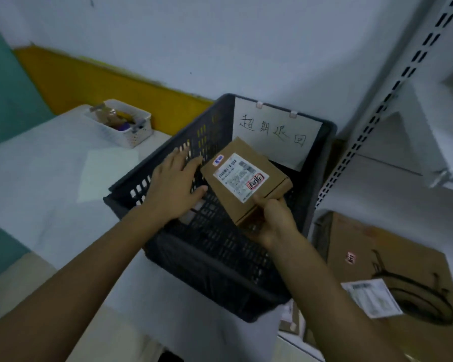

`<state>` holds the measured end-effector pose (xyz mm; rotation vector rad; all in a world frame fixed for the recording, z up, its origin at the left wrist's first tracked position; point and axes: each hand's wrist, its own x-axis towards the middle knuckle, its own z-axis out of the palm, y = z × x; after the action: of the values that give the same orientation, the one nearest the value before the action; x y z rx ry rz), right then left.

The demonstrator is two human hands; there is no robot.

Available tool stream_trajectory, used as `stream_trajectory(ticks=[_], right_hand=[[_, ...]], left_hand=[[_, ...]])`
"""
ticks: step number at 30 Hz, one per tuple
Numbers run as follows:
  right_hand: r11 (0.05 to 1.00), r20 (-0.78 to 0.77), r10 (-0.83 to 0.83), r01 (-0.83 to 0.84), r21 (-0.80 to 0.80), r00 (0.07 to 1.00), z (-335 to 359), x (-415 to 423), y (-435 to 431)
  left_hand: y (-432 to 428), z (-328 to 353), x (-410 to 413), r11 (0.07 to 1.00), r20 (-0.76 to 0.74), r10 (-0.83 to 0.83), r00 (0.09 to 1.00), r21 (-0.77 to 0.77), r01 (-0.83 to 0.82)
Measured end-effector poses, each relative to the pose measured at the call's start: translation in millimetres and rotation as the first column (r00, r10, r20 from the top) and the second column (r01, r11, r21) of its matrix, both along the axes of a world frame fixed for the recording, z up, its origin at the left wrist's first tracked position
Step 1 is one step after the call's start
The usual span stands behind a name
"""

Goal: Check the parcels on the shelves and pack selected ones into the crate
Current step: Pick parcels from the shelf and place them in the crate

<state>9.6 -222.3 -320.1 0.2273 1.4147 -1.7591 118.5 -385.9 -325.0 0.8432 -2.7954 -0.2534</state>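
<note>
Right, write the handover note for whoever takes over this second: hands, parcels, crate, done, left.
Right hand: grips the small brown cardboard parcel by its near end, over the dark slatted plastic crate.
Left hand: open, fingers straight, over the crate's left wall beside the parcel.
Done: parcel picked; no other shows in the crate.
Left: set it down inside, then check the large brown cardboard box low at right.

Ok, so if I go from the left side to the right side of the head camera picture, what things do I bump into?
Small white basket → left hand → small brown parcel → big cardboard box.
</note>
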Motion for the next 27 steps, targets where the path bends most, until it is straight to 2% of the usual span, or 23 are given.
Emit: stream_trajectory(ticks=[4, 7, 9, 13, 16, 20, 24, 26, 27], right_hand=[[0.988, 0.029, 0.036, -0.039, 0.147, 0.999, -14, -15, -25], [0.971, -0.051, 0.022, -0.009, 0.238, 0.998, -28, -21, -49], [0.947, -0.13, 0.023, 0.02, 0.32, 0.991, -37, -29, -68], [0.887, -0.192, 0.006, 0.083, 0.454, 0.981, -73, -54, -96], [0.801, -0.233, -0.077, 0.2, 0.565, 0.969, -118, -62, -111], [0.689, -0.329, -0.07, 0.284, 0.667, 0.942, -157, -64, -122], [0.603, -0.492, 0.066, 0.359, 0.713, 0.868, -161, -63, -114], [0.563, -0.561, 0.362, 0.305, 0.768, 0.745, -163, -49, -107], [0.538, -0.529, 0.535, 0.218, 0.815, 0.659, -167, -41, -104]], left_hand=[[-63, -8, -42, 0.994, 0.132, -0.009, 0.991, -0.109, 0.023], [-104, -6, -74, 0.996, 0.207, -0.03, 0.978, -0.075, 0.046], [-124, -7, -89, 0.995, 0.181, -0.096, 0.979, -0.002, 0.098], [-136, -11, -90, 0.979, 0.121, -0.189, 0.975, 0.097, 0.178], [-136, -8, -84, 0.964, 0.022, -0.212, 0.977, 0.171, 0.205], [-135, -2, -82, 0.935, -0.079, -0.211, 0.974, 0.276, 0.225], [-135, -6, -82, 0.939, -0.054, -0.22, 0.974, 0.259, 0.227], [-134, -6, -81, 0.948, -0.004, -0.236, 0.972, 0.22, 0.231], [-134, -5, -82, 0.953, 0.025, -0.244, 0.969, 0.192, 0.235]])
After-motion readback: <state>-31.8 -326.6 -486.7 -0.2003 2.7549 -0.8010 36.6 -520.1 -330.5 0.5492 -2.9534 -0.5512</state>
